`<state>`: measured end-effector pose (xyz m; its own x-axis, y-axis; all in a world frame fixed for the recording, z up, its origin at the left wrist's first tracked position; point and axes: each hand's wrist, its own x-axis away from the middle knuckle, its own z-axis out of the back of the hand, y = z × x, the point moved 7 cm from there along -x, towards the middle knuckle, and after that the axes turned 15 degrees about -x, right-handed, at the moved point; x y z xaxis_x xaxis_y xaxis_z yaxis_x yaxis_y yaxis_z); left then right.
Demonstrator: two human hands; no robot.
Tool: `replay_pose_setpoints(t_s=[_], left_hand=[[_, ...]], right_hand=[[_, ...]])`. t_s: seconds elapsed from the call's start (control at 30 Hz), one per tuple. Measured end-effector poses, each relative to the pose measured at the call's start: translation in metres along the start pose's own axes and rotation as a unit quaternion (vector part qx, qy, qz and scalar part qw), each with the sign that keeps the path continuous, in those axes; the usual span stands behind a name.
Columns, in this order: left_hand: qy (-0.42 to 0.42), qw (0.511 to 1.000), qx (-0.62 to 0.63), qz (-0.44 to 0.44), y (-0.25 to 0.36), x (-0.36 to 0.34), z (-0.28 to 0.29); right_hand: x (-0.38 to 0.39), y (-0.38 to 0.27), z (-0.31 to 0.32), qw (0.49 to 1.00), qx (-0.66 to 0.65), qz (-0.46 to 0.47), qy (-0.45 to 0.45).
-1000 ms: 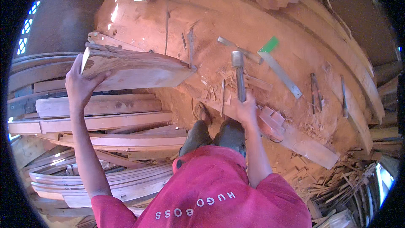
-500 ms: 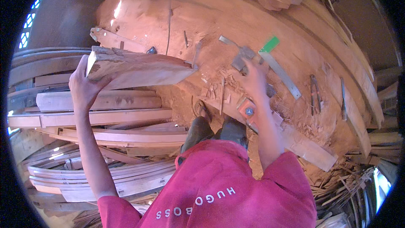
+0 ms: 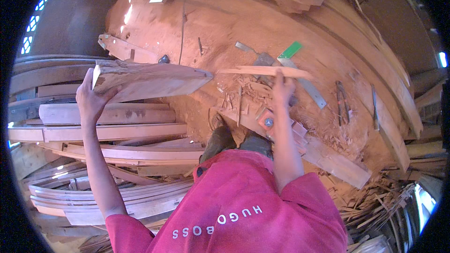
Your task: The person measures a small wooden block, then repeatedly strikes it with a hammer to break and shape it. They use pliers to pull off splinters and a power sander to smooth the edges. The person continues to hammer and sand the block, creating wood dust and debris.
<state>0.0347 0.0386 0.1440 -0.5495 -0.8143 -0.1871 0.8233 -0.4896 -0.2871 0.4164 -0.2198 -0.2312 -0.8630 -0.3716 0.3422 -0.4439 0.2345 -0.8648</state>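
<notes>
We see the left hand [image 3: 93, 94] closed round the left end of a thick plank [image 3: 154, 78], fingers over the end and thumb on the flat side, probably because so heavy-looking a piece needs squeezing from two faces to stay propped at that slant. The plank runs from that hand toward the other, and we cannot tell what bears its far end. The right hand [image 3: 283, 89] pinches a thin wood strip [image 3: 253, 70] a little right of its middle, likely so that the light piece balances; blur hides whether the strip's left tip touches the plank. Just beyond the right hand lie a grey metal piece [image 3: 264, 60] and a square [image 3: 310, 92] with a green handle [image 3: 291, 50], seemingly left within its reach. Nearer us than that hand sits an orange tool [image 3: 266, 118], with shavings [image 3: 228, 102] to the hand's left and pliers [image 3: 345, 103] farther to its right. Beside the left hand, toward us, boards [image 3: 112, 133] lie lengthwise together, perhaps for steadiness
</notes>
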Motion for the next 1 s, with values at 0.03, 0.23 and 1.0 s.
replay_pose_setpoints(t_s=[0.03,0.23,1.0], left_hand=[[0.014,1.000,-0.006,-0.005,-0.004,0.000,0.000],[0.002,1.000,-0.002,-0.010,0.006,-0.014,-0.007],[-0.021,0.999,0.006,-0.029,0.016,-0.045,-0.019]], right_hand=[[-0.006,-0.007,0.019,0.999,0.047,0.004,-0.026],[-0.022,-0.073,0.121,0.969,0.184,-0.133,-0.102],[0.051,-0.212,0.299,0.967,0.067,-0.231,0.078]])
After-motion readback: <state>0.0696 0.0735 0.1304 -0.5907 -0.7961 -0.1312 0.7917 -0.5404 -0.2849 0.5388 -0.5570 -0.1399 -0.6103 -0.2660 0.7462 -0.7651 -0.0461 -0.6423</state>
